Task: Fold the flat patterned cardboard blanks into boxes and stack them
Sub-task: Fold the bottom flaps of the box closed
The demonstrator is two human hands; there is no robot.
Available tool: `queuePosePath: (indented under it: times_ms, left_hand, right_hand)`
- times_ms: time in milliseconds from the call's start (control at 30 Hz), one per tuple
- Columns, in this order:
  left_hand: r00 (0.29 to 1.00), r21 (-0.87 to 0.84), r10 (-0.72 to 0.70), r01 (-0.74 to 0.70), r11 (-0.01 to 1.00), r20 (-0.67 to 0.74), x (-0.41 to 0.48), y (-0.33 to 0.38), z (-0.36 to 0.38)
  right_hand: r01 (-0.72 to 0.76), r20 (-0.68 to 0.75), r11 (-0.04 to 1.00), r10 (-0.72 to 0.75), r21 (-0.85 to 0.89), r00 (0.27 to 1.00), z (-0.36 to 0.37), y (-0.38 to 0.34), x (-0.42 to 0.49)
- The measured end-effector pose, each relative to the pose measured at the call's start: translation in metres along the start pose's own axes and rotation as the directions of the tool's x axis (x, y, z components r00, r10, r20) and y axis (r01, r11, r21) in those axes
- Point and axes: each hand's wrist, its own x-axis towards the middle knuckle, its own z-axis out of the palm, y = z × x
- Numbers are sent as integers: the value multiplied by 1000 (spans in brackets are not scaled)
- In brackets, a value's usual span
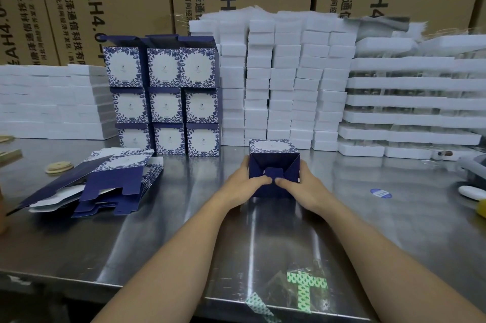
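Note:
A navy box [273, 162] with a blue-and-white floral side lies on the steel table [184, 217], its folded bottom flaps facing me. My left hand [247, 185] grips its left side and my right hand [299, 185] grips its right side. Both thumbs press on the bottom flaps near the centre tab. A heap of flat patterned blanks [105, 183] lies to the left. Finished patterned boxes [165, 96] stand stacked three high behind it.
White foam blocks [284, 80] are piled high at the back centre and left, with trays of glass jars [410, 101] at the right. Brown cartons line the wall. Wooden lids [59, 167] lie at the left, a round blue sticker [380, 193] and a white object at the right.

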Motion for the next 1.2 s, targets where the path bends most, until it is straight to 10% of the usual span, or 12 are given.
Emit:
queuePosePath:
  times_ms: [1200]
  left_hand:
    - [980,62,35,-23,998,-195,0,1,7]
  right_hand:
    - [-63,-107,998,64,6,992,4,-3,-1]
